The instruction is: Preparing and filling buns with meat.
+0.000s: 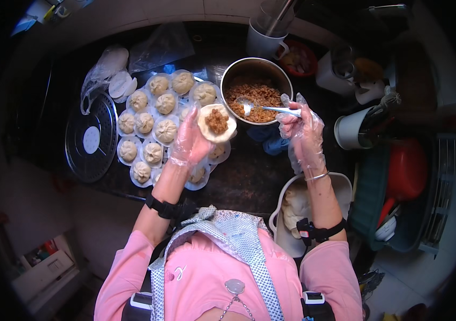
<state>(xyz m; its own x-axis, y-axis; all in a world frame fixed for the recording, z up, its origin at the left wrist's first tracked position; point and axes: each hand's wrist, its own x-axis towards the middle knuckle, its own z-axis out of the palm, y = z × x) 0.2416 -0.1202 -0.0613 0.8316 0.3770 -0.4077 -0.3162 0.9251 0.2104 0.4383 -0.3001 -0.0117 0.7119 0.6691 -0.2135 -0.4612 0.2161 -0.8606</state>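
Observation:
My left hand (191, 140), in a clear plastic glove, holds a round dough wrapper (228, 134) with a mound of brown minced filling (216, 121) on its middle. In my right hand (302, 128), also gloved, is the handle of a metal spoon (282, 110). The spoon's bowl rests over the filling in a round steel pot (257, 59), which is partly full of brown mince (258, 94). To the left and beneath my left hand, several pleated buns (166, 131) sit on round white papers; some are hidden by that hand and forearm.
A round perforated steamer plate (109, 160) lies at the left, near stacked papers (121, 85) and a plastic bag (101, 72). Dough (294, 208) fills part of a white tub (342, 182) under my right forearm. A white mug (262, 42) and red bowl (312, 66) stand behind the pot.

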